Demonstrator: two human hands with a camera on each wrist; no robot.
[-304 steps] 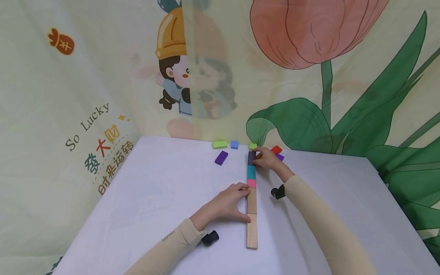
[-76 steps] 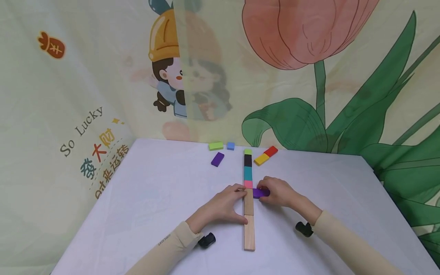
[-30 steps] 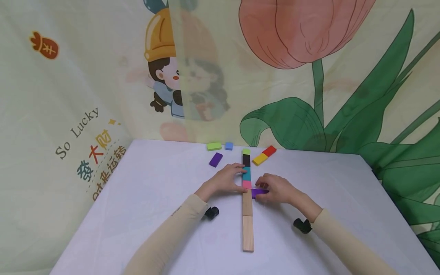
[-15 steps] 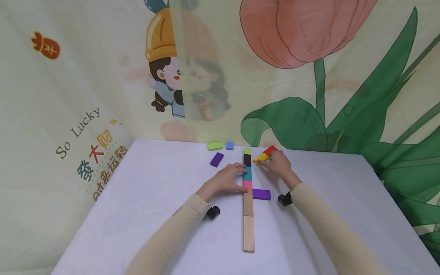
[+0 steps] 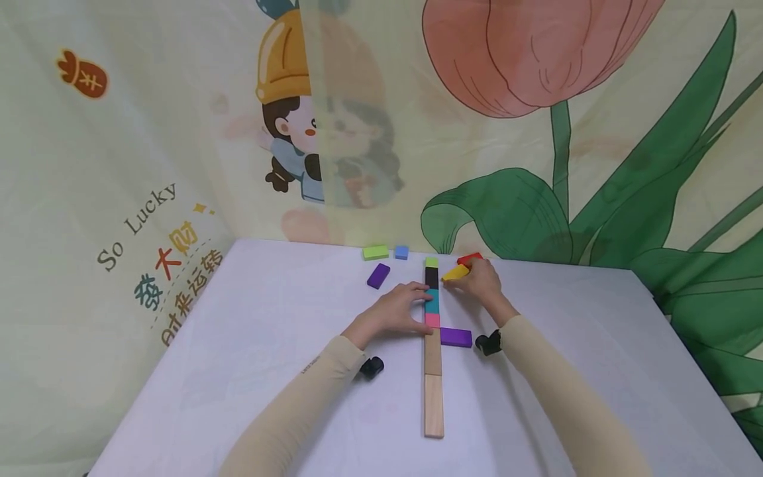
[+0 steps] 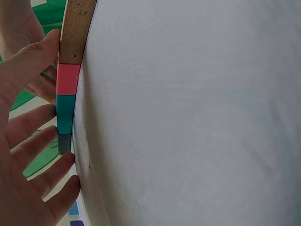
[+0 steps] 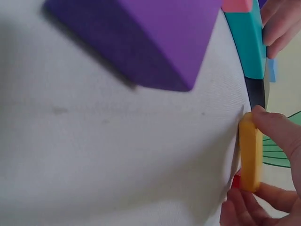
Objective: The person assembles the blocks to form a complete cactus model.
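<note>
A straight row of blocks runs away from me: two wooden blocks, then pink, teal, black and small green ones. My left hand rests along the row's left side, thumb by the pink and wooden blocks, fingers spread against the teal one. At the far end, my right hand pinches a yellow block between thumb and fingers; it is tilted up, right of the black block. A purple block lies crosswise against the right of the farther wooden block.
A red block lies beyond my right hand, partly hidden by it. Left of the row's far end are a green block, a blue block and a second purple block. A printed curtain hangs behind the table.
My right hand has let go of the purple block beside the row, moved to the far end and tilted up the yellow block. My left hand has slid farther along the row.
</note>
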